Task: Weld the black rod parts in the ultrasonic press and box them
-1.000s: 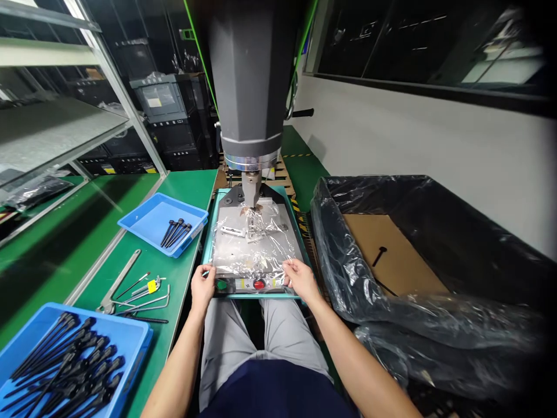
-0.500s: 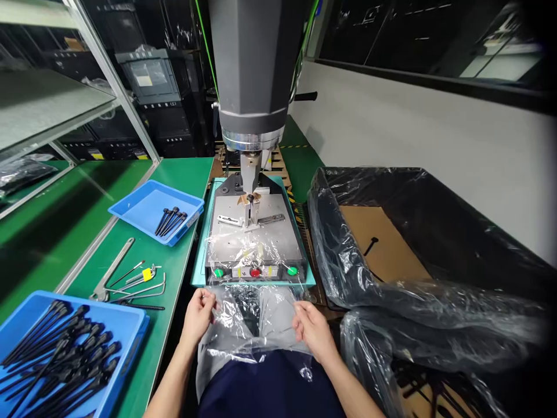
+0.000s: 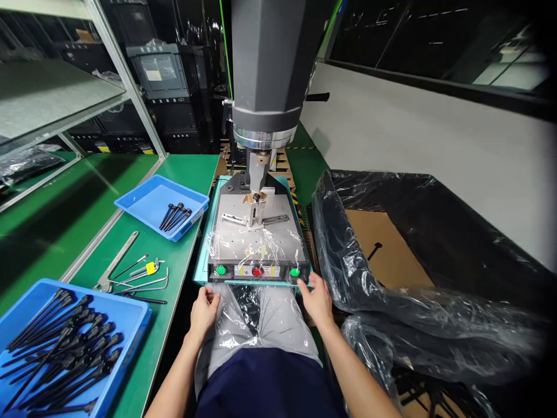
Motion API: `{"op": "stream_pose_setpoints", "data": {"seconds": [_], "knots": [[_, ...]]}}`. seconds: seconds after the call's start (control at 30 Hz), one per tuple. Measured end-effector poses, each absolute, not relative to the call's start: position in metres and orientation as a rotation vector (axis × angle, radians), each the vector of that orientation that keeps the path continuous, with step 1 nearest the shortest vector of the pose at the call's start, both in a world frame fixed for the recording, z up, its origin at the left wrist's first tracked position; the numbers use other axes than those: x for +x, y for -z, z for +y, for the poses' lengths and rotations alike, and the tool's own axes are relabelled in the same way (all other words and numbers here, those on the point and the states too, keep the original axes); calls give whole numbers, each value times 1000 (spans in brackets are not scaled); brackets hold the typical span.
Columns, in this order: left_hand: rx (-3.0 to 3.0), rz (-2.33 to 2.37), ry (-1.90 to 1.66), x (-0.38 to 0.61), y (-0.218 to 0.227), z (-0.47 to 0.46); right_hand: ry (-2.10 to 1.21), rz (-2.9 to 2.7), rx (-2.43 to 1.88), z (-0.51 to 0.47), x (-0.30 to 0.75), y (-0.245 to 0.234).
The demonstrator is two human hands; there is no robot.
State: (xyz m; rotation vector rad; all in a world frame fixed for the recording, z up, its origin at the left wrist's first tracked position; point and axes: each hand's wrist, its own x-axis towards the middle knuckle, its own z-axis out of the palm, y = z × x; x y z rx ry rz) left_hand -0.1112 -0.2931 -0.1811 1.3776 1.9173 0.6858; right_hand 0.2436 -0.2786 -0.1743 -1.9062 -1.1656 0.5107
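Clear plastic film (image 3: 235, 325) hangs from the front of a machine base (image 3: 261, 241) and over my grey-trousered lap. My left hand (image 3: 204, 312) is closed in a pinch on the film's left edge, just below the base's front. My right hand (image 3: 317, 297) is at the base's front right corner, thumb and fingers apart, near the right green button (image 3: 295, 272). A red button (image 3: 258, 271) and a left green button (image 3: 221, 270) sit under the film. Above, a metal horn (image 3: 259, 168) points down at a small fixture (image 3: 256, 210) holding a black-headed part.
Left, on a green bench (image 3: 174, 267), stand a blue tray (image 3: 143, 200) with several black rods, a fuller blue tray (image 3: 141, 342), a wrench (image 3: 119, 258) and hex keys (image 3: 148, 284). At right are plastic-lined bins (image 3: 348, 290) with cardboard (image 3: 391, 249).
My right hand has moved up and outward from the film over my lap to the base's front right corner, its fingers spreading. My left hand stays at the film's left edge. The view has shifted slightly.
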Motion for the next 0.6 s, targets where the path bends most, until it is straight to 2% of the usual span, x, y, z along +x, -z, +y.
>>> {"op": "stream_pose_setpoints", "data": {"seconds": [0.13, 0.27, 0.43, 0.6], "knots": [[1455, 2051, -559, -117, 172, -290, -345, -1470, -1523, -195, 232, 101], [1463, 1993, -711, -120, 168, -286, -329, -1701, -1341, -99, 194, 50], [1334, 1892, -860, -125, 174, -292, -418, -1785, -1359, -28, 167, 35], [1263, 1883, -878, -130, 182, -298, -473, -1787, -1316, -14, 168, 29]]}}
